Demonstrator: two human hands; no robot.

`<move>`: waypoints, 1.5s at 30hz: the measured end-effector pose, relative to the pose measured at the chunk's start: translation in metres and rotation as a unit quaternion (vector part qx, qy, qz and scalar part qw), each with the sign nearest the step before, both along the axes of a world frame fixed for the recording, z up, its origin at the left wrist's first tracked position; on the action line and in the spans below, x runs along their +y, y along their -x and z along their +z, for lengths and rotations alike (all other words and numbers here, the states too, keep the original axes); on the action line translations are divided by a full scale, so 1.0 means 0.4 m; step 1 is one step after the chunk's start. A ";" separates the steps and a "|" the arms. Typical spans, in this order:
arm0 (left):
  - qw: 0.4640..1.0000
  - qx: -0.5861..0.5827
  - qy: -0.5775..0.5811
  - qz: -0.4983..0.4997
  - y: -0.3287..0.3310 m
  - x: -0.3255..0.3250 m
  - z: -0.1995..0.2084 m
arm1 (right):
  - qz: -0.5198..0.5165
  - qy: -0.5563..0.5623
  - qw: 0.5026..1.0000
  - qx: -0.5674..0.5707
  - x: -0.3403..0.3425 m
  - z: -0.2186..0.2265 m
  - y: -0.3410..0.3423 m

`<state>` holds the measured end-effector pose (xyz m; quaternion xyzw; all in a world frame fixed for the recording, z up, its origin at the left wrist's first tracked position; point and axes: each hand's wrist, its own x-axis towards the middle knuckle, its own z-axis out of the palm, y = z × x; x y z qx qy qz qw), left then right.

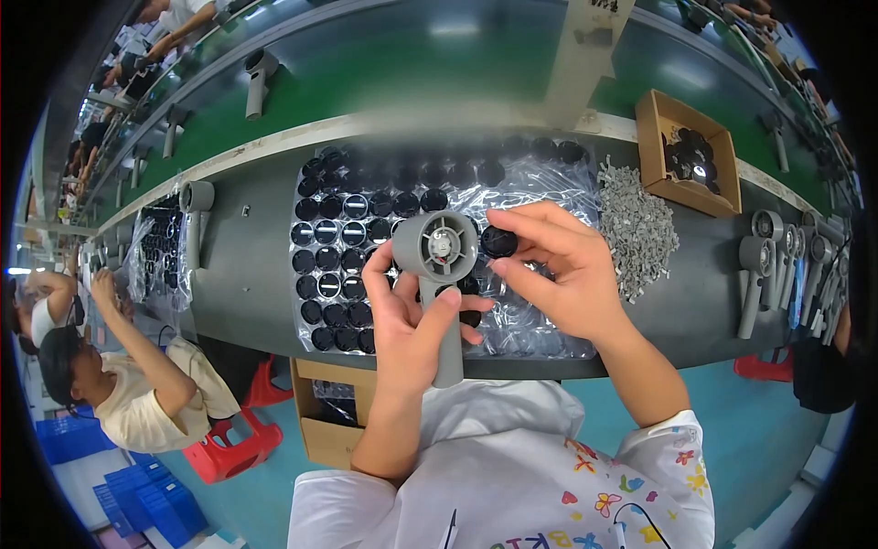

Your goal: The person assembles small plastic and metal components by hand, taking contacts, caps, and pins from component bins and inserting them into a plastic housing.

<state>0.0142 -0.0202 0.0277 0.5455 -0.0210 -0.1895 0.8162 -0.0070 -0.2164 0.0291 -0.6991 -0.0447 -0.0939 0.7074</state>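
My left hand [409, 334] is wrapped round a grey handheld fan [446, 352], whose round head faces up and shows the ribs and motor inside. Between the thumb and fingers of my right hand [560, 272] is a round black cap [499, 242], held just right of the fan head. Under both hands lies a clear plastic tray [540, 334] with rows of round black caps [354, 233] on its left and along its far side. Much of the tray's right part shows bare plastic.
A heap of small grey parts [635, 224] lies right of the tray, beside a cardboard box [651, 137] with black pieces. Grey fans [755, 274] stand at the far right. Beyond runs a green conveyor belt [384, 73]. A co-worker [137, 393] sits at the left; a carton [320, 439] stands below the table edge.
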 end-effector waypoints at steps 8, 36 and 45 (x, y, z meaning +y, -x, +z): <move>1.000 0.002 0.005 -0.024 0.013 -0.019 0.004 | 0.010 0.103 0.992 -0.070 -0.034 -0.004 0.000; 0.999 0.002 0.004 -0.044 0.016 -0.040 -0.005 | -0.044 -0.112 0.991 0.063 -0.020 0.019 0.003; 0.999 0.000 0.005 -0.045 0.031 -0.050 -0.003 | -0.099 -0.036 0.994 -0.014 -0.023 -0.001 -0.010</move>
